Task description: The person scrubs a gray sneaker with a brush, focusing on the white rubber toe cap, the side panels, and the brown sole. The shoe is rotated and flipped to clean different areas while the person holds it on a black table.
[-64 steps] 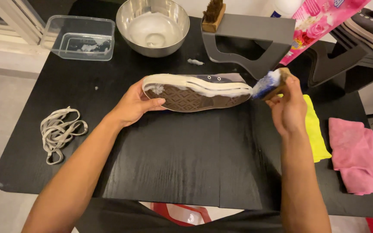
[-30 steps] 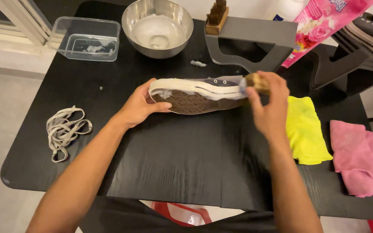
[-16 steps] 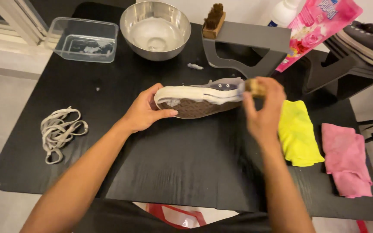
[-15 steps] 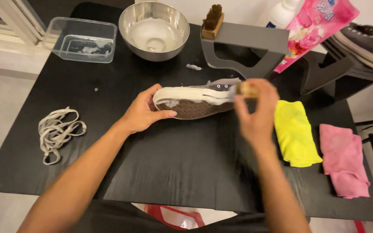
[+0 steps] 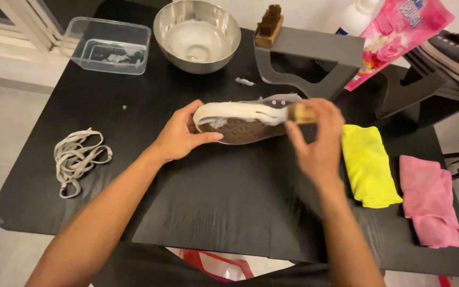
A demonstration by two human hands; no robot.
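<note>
Head view: the left hand [image 5: 179, 139] steadies a sneaker [image 5: 243, 121] lying on its side near the middle of the black desk [image 5: 203, 212], its fingers wrapped around the toe end, thumb on the brown sole. The right hand [image 5: 320, 143] has its fingers clenched on a small wooden brush [image 5: 299, 113] pressed against the sneaker's white rubber edge. A yellow cloth [image 5: 368, 166] and a pink cloth [image 5: 430, 201] lie to the right, loose laces [image 5: 76, 159] to the left, a steel bowl [image 5: 197, 34] and clear plastic tub [image 5: 107, 45] behind.
</note>
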